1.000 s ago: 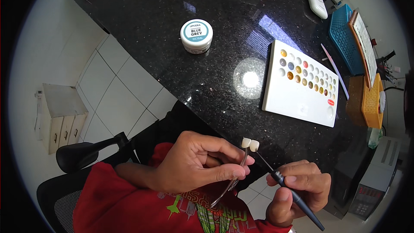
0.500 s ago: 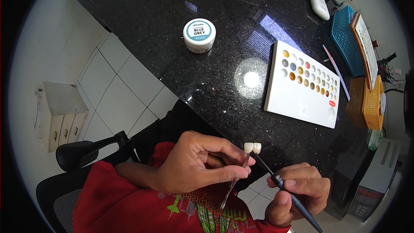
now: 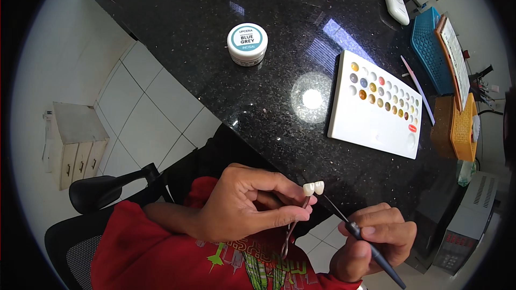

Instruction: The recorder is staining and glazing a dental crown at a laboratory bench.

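Note:
My left hand (image 3: 252,204) is closed on slim metal forceps (image 3: 291,236), whose looped end hangs below my fingers. At the top of the forceps sit two joined, glossy white tooth crowns (image 3: 314,188), just above my thumb and fingertips. My right hand (image 3: 376,241) pinches a dark-handled, fine-tipped brush (image 3: 371,247) like a pen. Its thin shaft slants up and left, with the tip close to the lower side of the right crown; whether it touches, I cannot tell.
On the black speckled table (image 3: 204,32) stand a white jar (image 3: 247,53) with a teal-ringed lid and a white palette (image 3: 371,129) with coloured wells. A pink-and-white stick (image 3: 418,88), blue basket (image 3: 430,48), yellow basket (image 3: 462,129) and grey device (image 3: 467,220) line the right side.
The crowns have tilted and dropped slightly, and the forceps have turned so their looped end shows more. My right hand and the brush have shifted slightly right and down.

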Tool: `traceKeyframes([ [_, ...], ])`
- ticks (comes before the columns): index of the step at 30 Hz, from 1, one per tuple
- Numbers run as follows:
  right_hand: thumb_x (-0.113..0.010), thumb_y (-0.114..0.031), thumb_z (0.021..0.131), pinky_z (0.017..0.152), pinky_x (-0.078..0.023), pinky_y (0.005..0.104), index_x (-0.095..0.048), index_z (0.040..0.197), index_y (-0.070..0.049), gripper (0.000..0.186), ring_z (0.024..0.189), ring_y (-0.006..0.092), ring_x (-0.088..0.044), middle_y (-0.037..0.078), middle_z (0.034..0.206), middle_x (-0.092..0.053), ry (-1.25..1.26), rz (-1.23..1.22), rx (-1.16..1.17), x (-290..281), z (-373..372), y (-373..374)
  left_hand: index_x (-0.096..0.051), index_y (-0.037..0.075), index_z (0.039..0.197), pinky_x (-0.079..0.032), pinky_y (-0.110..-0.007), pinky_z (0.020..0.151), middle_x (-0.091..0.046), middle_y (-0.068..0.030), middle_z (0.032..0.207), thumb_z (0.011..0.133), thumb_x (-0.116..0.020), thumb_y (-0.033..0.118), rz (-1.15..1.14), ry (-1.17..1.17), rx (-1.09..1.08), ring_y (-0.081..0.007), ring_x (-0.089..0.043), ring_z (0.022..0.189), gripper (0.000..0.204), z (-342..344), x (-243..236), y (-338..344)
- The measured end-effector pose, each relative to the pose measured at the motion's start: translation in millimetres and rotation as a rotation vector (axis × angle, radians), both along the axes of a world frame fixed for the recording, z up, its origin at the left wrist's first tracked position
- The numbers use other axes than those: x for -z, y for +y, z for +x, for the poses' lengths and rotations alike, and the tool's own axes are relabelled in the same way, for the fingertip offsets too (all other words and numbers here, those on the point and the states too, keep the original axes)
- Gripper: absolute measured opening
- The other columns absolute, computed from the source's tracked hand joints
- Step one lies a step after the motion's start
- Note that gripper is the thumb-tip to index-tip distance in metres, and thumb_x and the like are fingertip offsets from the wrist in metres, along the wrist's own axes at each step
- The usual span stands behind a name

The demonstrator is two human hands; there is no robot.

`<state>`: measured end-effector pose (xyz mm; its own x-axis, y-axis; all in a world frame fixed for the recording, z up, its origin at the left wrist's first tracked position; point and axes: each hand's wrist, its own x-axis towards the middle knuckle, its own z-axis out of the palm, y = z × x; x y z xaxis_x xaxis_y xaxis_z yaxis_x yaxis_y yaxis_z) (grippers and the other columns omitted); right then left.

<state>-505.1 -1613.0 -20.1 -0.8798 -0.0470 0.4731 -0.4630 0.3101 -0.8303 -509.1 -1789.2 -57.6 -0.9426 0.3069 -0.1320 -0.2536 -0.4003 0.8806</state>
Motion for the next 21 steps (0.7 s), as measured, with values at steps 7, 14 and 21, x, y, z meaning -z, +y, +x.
traceKeyframes([
  [7, -0.055, -0.023, 0.09, 0.057, -0.034, 0.0185, -0.052, 0.107, 0.001, 0.03, 0.075, 0.0097, -0.043, 0.009, 0.092, -0.047, 0.124, 0.172, 0.248, -37.8, -12.9, 65.2, -0.06, -0.011, 0.084, -0.059, -0.036, 0.071, -0.066, -0.0223, 0.083, 0.073, -0.066, -0.014, -0.141, 0.195, -0.031, -0.0275, -0.068, 0.078, 0.013, -1.5, 1.5, 4.2],
  [14, -0.059, 0.005, 0.079, 0.062, -0.04, 0.0166, -0.058, 0.09, 0.003, 0.011, 0.069, 0.0081, -0.052, 0.006, 0.079, -0.054, -0.042, 0.313, 0.36, -35.6, -53.4, 84.6, -0.064, -0.007, 0.087, -0.059, -0.031, 0.071, -0.067, -0.0205, 0.085, 0.071, -0.072, -0.008, -0.087, 0.199, -0.172, -0.0238, -0.068, 0.079, 0.018, 7.1, 15.3, 3.5],
  [21, -0.062, 0.003, 0.078, 0.055, -0.038, 0.0178, -0.059, 0.085, 0.003, 0.007, 0.057, 0.007, -0.051, 0.005, 0.072, -0.056, 0.003, 0.367, 0.369, -29.5, -58.4, 86.7, -0.064, -0.008, 0.088, -0.059, -0.033, 0.071, -0.066, -0.0214, 0.085, 0.07, -0.071, -0.009, -0.111, 0.215, -0.116, -0.0254, -0.068, 0.08, 0.02, 4.6, 15.8, 2.2],
])
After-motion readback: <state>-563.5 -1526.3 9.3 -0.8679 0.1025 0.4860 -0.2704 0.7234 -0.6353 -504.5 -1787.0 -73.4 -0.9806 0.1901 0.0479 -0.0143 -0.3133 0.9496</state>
